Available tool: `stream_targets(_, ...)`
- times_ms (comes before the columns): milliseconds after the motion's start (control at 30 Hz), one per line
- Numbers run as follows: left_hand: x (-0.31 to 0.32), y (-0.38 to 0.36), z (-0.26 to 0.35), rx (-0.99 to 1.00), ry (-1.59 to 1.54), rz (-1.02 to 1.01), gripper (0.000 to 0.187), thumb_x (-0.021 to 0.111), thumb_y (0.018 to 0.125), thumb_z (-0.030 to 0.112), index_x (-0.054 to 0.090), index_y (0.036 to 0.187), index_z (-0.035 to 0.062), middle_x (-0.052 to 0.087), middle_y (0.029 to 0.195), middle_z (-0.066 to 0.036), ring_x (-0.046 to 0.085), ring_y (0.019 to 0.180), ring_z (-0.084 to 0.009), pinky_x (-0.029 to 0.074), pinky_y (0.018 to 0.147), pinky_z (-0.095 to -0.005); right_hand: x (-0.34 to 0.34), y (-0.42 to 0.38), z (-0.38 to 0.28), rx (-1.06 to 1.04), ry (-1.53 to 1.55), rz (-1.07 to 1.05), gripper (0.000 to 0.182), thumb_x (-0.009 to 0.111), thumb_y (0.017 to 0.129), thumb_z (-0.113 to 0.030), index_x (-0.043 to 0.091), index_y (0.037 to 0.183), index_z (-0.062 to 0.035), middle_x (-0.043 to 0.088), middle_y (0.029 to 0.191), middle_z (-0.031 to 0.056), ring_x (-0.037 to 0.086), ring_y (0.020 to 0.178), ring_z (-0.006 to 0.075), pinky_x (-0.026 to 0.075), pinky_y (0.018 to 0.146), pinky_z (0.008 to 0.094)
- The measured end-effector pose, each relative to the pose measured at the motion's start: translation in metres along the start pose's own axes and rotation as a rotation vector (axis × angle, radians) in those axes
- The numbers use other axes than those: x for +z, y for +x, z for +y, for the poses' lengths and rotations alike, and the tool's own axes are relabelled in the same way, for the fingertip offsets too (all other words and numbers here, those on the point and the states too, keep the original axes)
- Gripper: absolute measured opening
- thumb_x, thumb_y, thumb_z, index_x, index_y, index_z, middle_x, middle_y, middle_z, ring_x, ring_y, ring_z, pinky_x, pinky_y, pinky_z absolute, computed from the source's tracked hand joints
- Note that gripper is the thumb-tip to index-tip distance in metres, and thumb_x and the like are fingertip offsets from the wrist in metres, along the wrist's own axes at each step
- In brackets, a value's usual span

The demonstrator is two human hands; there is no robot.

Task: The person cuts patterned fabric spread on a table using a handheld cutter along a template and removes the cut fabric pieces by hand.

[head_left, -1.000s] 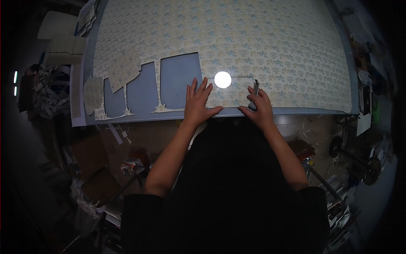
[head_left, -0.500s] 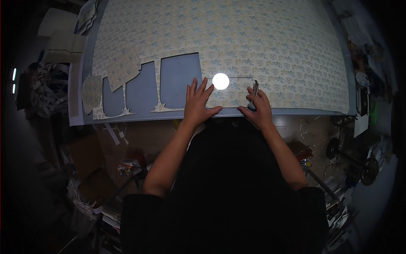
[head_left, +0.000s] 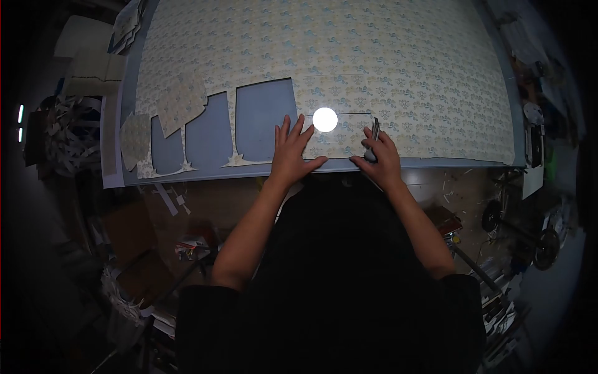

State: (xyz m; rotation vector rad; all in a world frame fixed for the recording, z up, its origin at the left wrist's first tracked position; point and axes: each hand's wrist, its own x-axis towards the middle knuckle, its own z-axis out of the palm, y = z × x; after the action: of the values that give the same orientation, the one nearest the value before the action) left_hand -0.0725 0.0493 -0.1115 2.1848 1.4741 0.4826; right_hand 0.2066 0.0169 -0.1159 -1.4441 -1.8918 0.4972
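Observation:
A large patterned sheet (head_left: 405, 68), cream with blue and yellow figures, covers most of the blue-grey table (head_left: 265, 118). My left hand (head_left: 291, 149) lies with fingers spread on what looks like a clear flat template (head_left: 339, 140) over the sheet near the front edge. A round bright glare sits beside its fingers. My right hand (head_left: 381, 153) rests at the template's right end, closed around a utility knife (head_left: 375, 129) whose tip points away from me. Part of the knife is hidden by the fingers.
Left of my hands, several openings cut in the sheet show the table beneath. Loose cut pieces (head_left: 180, 103) lie at the left. Paper strips (head_left: 81, 134) hang in a heap beyond the table's left side. A brown chair (head_left: 140, 249) stands below.
The view has shifted very slightly. Both hands stay in place on the template, and the knife remains in my right hand.

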Motion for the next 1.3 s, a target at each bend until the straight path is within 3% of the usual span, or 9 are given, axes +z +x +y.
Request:
stream_targets(733,-0.0013,0.0001,0.0015,0.005,0.007,0.022,0.083,0.088,0.074,0.048,0.061,0.141,0.0081,0.037,0.164,-0.017,0.019,0.155,-0.0451,0.013,0.125,-0.0631,0.0052,-0.0037,0.0089,-0.021,-0.004,-0.007,0.049,0.094,0.067,-0.025,0.07,0.103,-0.0024,0.07,0.131,0.0154,0.06,0.125,0.0369,0.051,0.102,0.0477)
stream_targets(1300,0.0001,0.0002,0.0006,0.012,-0.001,0.033,0.08,0.089,0.072,0.047,0.064,0.137,0.0071,0.039,0.163,-0.016,0.022,0.155,-0.0452,0.013,0.124,-0.0638,0.0019,-0.0012,0.0034,-0.012,0.02,0.017,0.048,0.094,0.066,-0.023,0.07,0.101,-0.0018,0.071,0.129,0.0154,0.063,0.121,0.0363,0.053,0.099,0.0461)
